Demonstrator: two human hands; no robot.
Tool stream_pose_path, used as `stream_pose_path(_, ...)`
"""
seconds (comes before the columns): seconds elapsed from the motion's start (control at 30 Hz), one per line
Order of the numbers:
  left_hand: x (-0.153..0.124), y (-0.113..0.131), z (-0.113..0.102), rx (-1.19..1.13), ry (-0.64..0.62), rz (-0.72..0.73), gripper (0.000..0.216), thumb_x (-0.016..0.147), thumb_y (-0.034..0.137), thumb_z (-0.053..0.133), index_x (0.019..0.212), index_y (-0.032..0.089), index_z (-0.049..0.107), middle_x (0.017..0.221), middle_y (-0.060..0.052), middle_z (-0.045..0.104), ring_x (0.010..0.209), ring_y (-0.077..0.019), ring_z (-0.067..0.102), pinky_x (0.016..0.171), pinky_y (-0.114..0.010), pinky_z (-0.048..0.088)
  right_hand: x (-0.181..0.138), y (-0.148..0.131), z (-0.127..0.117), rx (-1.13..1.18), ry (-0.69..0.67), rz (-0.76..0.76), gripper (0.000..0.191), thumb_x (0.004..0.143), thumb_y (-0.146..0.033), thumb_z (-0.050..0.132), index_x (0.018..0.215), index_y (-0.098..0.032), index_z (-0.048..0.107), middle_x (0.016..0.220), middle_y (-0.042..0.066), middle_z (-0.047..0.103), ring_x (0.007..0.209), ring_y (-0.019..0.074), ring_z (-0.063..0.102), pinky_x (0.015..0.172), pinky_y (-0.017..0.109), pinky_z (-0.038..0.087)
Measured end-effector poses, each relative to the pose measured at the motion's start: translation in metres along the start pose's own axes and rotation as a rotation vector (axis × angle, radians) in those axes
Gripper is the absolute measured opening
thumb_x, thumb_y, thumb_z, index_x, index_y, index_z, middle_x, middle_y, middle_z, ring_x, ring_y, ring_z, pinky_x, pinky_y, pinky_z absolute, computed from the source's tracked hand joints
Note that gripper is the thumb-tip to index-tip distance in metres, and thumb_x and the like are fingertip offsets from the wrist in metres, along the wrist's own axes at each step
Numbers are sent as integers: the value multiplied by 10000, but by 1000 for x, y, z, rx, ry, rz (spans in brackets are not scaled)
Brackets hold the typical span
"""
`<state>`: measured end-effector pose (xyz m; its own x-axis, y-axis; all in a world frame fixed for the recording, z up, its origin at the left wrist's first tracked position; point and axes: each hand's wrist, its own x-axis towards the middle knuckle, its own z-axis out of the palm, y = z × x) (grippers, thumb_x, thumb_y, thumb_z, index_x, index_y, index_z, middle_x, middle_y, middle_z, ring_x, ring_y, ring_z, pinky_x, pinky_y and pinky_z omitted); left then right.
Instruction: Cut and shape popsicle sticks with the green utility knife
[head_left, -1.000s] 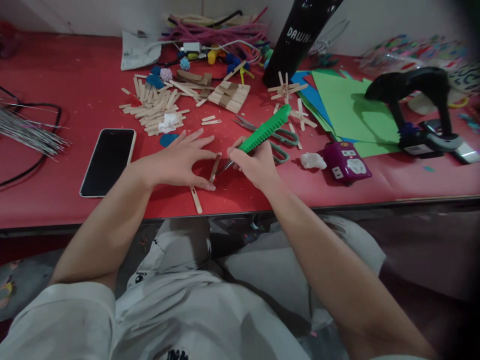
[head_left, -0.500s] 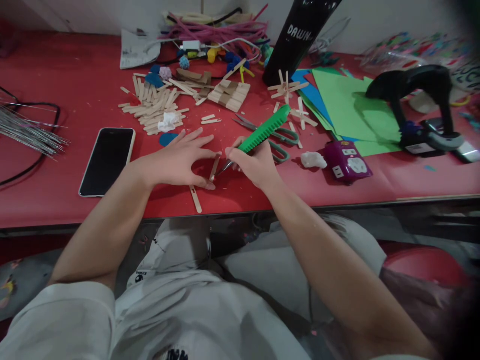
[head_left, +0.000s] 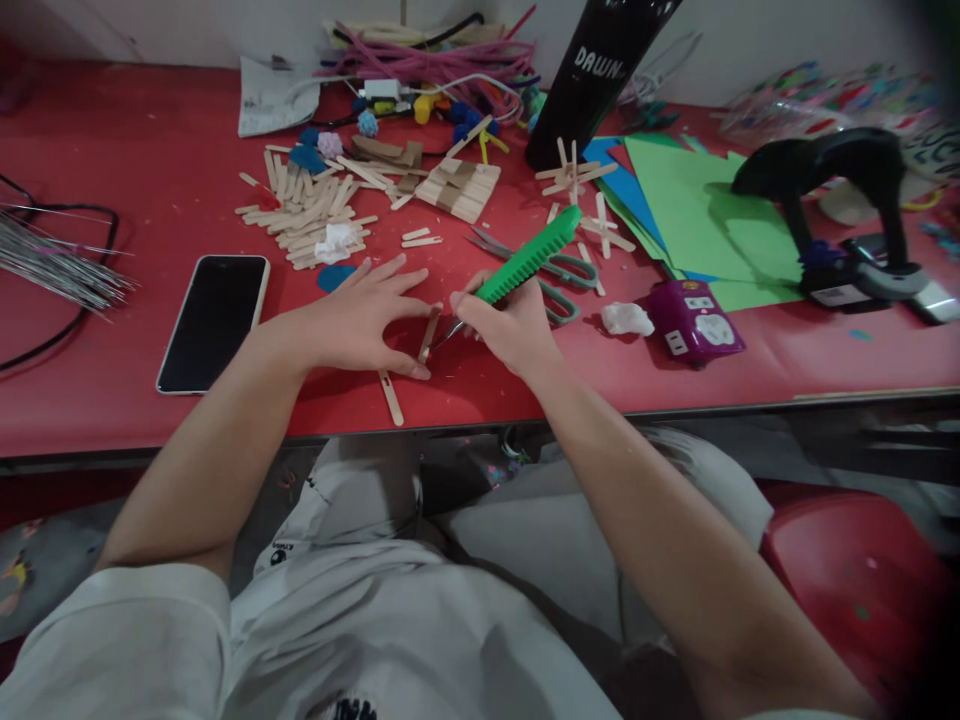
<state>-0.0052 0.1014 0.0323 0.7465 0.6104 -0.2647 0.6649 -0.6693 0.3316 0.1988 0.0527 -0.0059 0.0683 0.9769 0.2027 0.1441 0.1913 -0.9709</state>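
My right hand is closed around a green craft knife with a ridged handle. Its metal tip points down at a short wooden craft stick. Thumb and index finger of my left hand steady that stick at its two ends against the red table, while the other fingers are spread. Another craft stick with a slot cut in it lies under the left thumb side, near the table edge. Grey-handled scissors lie open just beyond my right hand, partly hidden by it.
A pile of craft sticks lies behind my left hand. A phone is at the left, a purple adapter at the right. A black bottle stands behind, beside green paper sheets. Metal wires lie far left.
Both hands, the knife and the stick stay almost in place. Below the table at the right, more of a red stool shows now, where a dark blurred shape was before.
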Motion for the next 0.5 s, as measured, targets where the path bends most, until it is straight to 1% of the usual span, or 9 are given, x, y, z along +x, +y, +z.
stream_pose_path(0.23,0,-1,0,-10,-2,-5,871,750,791,635,1451,278,568,1731,-56,148,1592,-402,40,1271,-596,59,0,1,1,-6,10,2,207,756,-210,671,576,-213,569,455,-60,505,440,92,475,509,279,438)
stream_pose_path(0.4,0,1,-1,-22,-1,-11,867,743,774,662,1452,285,564,1732,-55,147,1592,-399,35,1273,-582,46,1,1,2,65,29,21,187,733,-202,681,588,-213,563,451,-71,503,404,86,454,479,275,425)
stream_pose_path(0.5,0,2,-1,-20,-20,-16,858,751,780,653,1449,289,564,1736,-44,128,1592,-398,11,1270,-584,34,0,-2,2,75,13,28,191,725,-187,671,577,-214,555,457,-76,502,397,79,445,485,273,431)
